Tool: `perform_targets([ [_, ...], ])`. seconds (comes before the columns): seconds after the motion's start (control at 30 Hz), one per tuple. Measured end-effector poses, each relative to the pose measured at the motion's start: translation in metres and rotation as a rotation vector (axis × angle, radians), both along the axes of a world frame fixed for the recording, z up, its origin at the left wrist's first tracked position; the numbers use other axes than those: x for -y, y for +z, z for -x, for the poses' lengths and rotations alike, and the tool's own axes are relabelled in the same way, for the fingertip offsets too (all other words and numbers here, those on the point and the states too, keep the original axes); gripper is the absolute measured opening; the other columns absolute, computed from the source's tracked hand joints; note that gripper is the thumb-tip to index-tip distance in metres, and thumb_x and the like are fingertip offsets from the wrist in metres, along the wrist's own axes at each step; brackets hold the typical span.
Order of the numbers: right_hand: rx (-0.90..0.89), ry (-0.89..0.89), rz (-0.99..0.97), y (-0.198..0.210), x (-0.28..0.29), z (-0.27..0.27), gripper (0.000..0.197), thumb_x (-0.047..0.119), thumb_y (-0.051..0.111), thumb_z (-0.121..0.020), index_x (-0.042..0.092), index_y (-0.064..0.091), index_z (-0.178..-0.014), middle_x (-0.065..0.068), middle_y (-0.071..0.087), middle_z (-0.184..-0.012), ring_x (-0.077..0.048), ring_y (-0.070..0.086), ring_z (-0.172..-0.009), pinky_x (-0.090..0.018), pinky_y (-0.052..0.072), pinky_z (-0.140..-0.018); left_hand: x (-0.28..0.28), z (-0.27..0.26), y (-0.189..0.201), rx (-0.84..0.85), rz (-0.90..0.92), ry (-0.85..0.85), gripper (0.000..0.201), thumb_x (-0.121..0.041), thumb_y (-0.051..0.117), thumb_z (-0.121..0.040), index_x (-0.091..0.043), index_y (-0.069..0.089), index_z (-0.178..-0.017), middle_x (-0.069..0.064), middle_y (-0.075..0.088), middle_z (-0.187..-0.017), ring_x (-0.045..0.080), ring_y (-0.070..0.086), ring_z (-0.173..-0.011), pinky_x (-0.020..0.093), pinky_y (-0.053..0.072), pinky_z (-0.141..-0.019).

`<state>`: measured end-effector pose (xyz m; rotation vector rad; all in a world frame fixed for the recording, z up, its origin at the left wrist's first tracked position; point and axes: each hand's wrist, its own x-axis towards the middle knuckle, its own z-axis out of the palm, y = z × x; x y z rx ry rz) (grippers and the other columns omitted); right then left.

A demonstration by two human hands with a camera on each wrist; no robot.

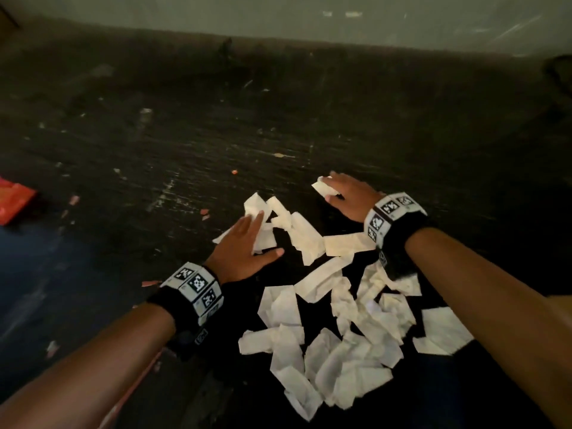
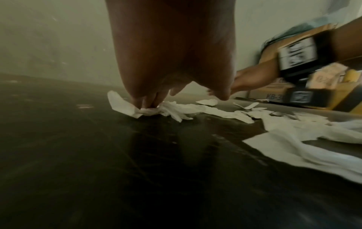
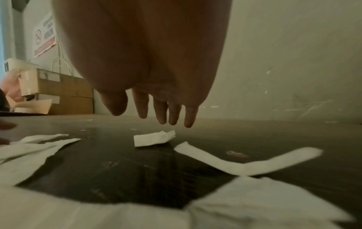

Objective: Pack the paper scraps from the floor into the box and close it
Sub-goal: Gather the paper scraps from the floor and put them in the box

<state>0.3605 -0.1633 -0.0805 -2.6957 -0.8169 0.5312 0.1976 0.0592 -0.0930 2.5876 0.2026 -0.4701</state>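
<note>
Head view: I see both hands spread over the white paper scraps (image 1: 334, 332) on the dark floor (image 1: 185, 134). My left hand (image 1: 244, 252) lies flat, fingers straight, pressing the near-left edge of the pile. My right hand (image 1: 349, 196) reaches the far outlying scrap (image 1: 323, 188); its grip reads as unclenched, holding nothing. No box appears here; a red object (image 1: 14, 201) lies at the left edge, unidentified.

Left wrist view: the fingertips (image 2: 150, 102) press a crumpled scrap (image 2: 137, 108) against the floor. Behind the right hand (image 2: 252, 80), cardboard boxes (image 2: 274, 91) stand along the wall; contents are too blurred to tell.

Right wrist view: the fingers (image 3: 160, 111) hang straight above a small folded scrap (image 3: 154, 137), not touching it. Stacked cartons (image 3: 64, 91) stand at the far left, contents not visible.

Risks, as I judge them: raking may leave thin strips flat on the floor; light scraps may slide or scatter from a loose armful; the target box is unconfirmed, so the carry is uncertain.
</note>
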Motion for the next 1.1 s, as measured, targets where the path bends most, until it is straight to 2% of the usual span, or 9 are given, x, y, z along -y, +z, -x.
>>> perform_targets([
  [0.13,-0.057,0.148,0.073,-0.01,-0.02,0.002,0.058,0.034,0.041,-0.1,0.019,0.019,-0.151,-0.002,0.011,-0.161,-0.018,0.011,-0.148,-0.039,0.016,-0.119,0.013,0.024,-0.007,0.02,-0.004,-0.196,0.105,-0.09,0.023,-0.067,-0.031,0.0,-0.15,0.007,0.014,-0.159,0.02,0.011,-0.146,0.04,0.018,-0.118],
  [0.23,-0.091,0.291,0.096,-0.005,-0.011,0.03,0.056,0.033,0.04,-0.1,0.019,0.022,-0.15,-0.003,0.016,-0.16,-0.019,0.014,-0.147,-0.04,0.018,-0.118,0.022,0.042,-0.001,0.013,0.049,-0.3,0.094,-0.08,0.033,-0.075,-0.033,0.0,-0.15,0.002,0.013,-0.159,0.015,0.012,-0.145,0.037,0.019,-0.117],
  [0.3,-0.139,0.358,0.106,0.005,0.001,0.053,0.052,0.034,0.04,-0.1,0.02,0.028,-0.148,-0.007,0.029,-0.155,-0.023,0.025,-0.143,-0.04,0.022,-0.116,0.027,0.052,0.004,-0.015,0.068,-0.377,0.09,-0.076,0.036,-0.078,-0.036,-0.003,-0.148,-0.003,0.009,-0.159,0.011,0.01,-0.145,0.037,0.018,-0.118],
  [0.4,-0.151,0.365,0.053,0.02,0.024,0.076,0.048,0.035,0.044,-0.099,0.018,0.04,-0.143,-0.008,0.047,-0.142,-0.025,0.04,-0.134,-0.028,0.027,-0.107,0.031,0.065,0.002,-0.044,-0.011,-0.473,0.09,-0.076,0.036,-0.078,-0.039,-0.012,-0.145,-0.003,-0.001,-0.16,0.012,0.0,-0.146,0.04,0.014,-0.119],
  [0.5,-0.064,0.25,0.008,0.03,0.045,0.071,0.05,0.037,0.044,-0.098,0.02,0.037,-0.145,-0.01,0.03,-0.154,-0.025,0.024,-0.143,-0.034,0.017,-0.114,0.037,0.073,0.002,-0.02,-0.141,-0.479,0.102,-0.082,0.039,-0.073,-0.039,-0.024,-0.141,-0.001,-0.021,-0.157,0.015,-0.021,-0.143,0.042,-0.004,-0.119],
  [0.6,0.013,0.112,0.197,0.025,0.067,0.052,0.058,0.045,0.038,-0.098,0.027,0.02,-0.15,-0.008,0.005,-0.161,-0.025,0.004,-0.148,-0.042,0.004,-0.118,0.054,0.088,0.009,-0.011,-0.194,-0.46,0.121,-0.092,0.043,-0.059,-0.041,-0.035,-0.136,0.003,-0.037,-0.151,0.021,-0.034,-0.138,0.047,-0.015,-0.114],
  [0.8,-0.086,-0.005,0.183,0.008,0.073,0.069,0.064,0.051,0.038,-0.096,0.024,0.02,-0.151,-0.003,0.016,-0.16,-0.02,0.015,-0.147,-0.041,0.016,-0.118,0.083,0.119,-0.005,-0.124,-0.145,-0.437,0.132,-0.095,0.048,-0.05,-0.042,-0.038,-0.134,0.007,-0.043,-0.147,0.028,-0.037,-0.136,0.064,-0.009,-0.111],
  [0.97,-0.187,0.086,0.165,0.009,0.081,0.118,0.074,0.065,0.036,-0.09,0.031,0.013,-0.151,0.003,0.004,-0.161,-0.017,0.002,-0.148,-0.045,0.008,-0.119,0.09,0.117,-0.011,-0.147,-0.2,-0.396,0.135,-0.095,0.049,-0.048,-0.039,-0.039,-0.134,0.009,-0.042,-0.147,0.031,-0.035,-0.136,0.066,-0.008,-0.11],
  [1.1,-0.259,0.197,0.251,0.018,0.093,0.144,0.103,0.081,0.048,-0.071,0.039,-0.005,-0.149,0.004,-0.008,-0.161,-0.019,-0.007,-0.148,-0.045,-0.001,-0.118,0.087,0.114,-0.005,-0.158,-0.189,-0.39,0.132,-0.093,0.049,-0.052,-0.039,-0.037,-0.136,0.007,-0.037,-0.15,0.029,-0.029,-0.14,0.062,-0.007,-0.112],
])
